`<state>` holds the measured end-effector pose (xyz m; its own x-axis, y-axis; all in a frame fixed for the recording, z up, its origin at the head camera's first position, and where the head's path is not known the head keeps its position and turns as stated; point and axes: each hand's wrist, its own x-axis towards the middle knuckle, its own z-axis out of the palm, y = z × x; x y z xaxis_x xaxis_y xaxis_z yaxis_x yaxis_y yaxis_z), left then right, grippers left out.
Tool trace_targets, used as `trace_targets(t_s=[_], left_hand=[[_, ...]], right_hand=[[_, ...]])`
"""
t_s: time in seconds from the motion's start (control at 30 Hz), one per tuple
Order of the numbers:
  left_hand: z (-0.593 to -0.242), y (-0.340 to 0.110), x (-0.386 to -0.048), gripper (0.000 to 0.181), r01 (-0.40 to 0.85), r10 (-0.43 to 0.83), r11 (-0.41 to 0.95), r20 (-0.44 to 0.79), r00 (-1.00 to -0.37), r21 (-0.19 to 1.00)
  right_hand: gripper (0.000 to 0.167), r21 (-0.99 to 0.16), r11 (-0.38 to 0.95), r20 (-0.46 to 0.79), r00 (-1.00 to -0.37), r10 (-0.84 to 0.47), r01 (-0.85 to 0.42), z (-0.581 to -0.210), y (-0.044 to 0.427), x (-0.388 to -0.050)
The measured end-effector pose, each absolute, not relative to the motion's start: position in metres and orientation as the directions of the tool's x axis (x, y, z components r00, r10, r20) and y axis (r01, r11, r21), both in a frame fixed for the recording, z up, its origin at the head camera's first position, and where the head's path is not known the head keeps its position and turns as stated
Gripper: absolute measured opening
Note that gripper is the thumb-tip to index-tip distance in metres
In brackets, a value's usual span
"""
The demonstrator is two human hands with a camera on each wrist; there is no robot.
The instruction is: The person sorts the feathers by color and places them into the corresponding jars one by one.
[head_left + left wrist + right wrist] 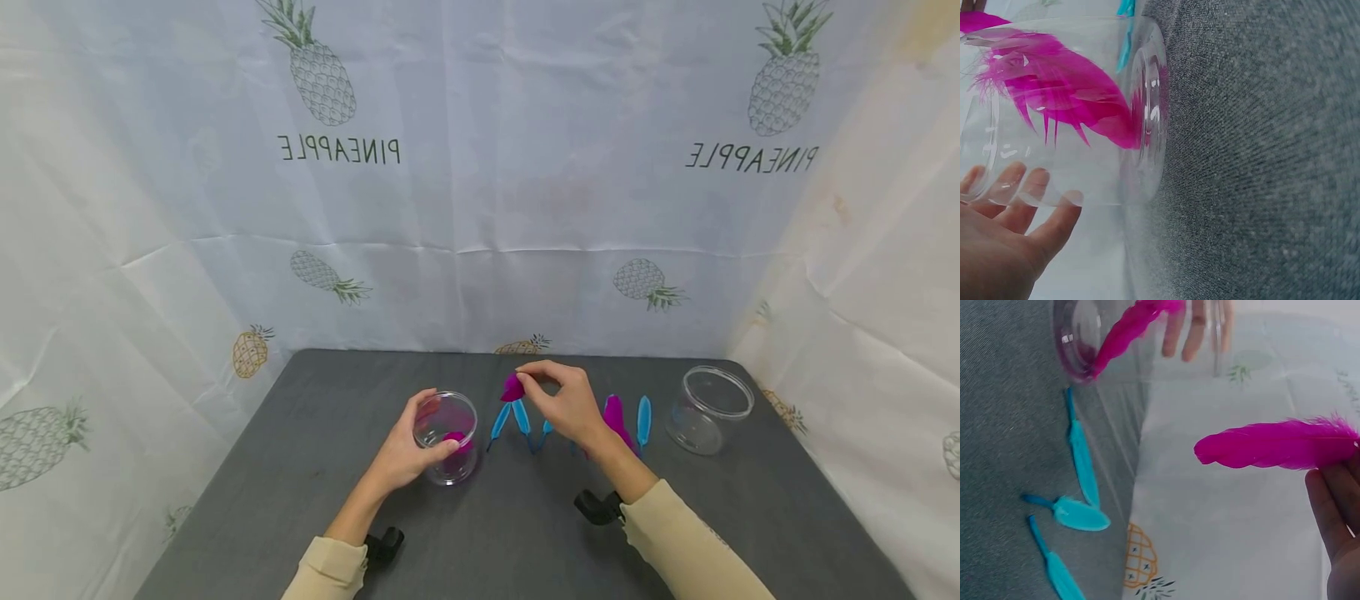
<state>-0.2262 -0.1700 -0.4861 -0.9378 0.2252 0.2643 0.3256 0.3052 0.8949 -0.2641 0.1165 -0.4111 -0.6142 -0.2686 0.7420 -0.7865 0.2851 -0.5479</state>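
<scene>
My left hand point(405, 454) grips a clear plastic jar point(450, 477) from its left side, thumb in front and fingers behind. The jar stands upright on the table, or nearly so. Inside it a magenta feather point(1066, 87) leans against the wall; more than one may overlap there. Up and to the right of the jar's rim, my right hand point(564, 404) pinches another magenta feather point(1272, 445) by one end. The feather hangs in the air, apart from the jar. Several blue feathers point(521, 417) lie below it on the table.
More magenta feathers point(615, 415) and a blue feather point(644, 417) lie behind the right wrist, partly hidden by it. A second clear jar point(684, 433) stands at the right of the dark grey table point(285, 492). A pineapple-print curtain point(480, 183) surrounds the table's back and sides.
</scene>
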Motion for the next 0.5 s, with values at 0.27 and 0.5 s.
trace_targets(t_s=[0.27, 0.5], left_hand=[[-0.484, -0.170, -0.226, 0.086, 0.332, 0.224, 0.299, 0.272, -0.936, 0.895], [-0.484, -0.170, -0.225, 0.088, 0.315, 0.217, 0.299, 0.257, -0.942, 0.901]], right_hand=[[0.014, -0.531, 0.235, 0.768, -0.580, -0.273, -0.814, -0.372, 0.103, -0.238], [0.016, -0.530, 0.190, 0.783, -0.563, -0.266, -0.827, -0.361, 0.095, -0.232]])
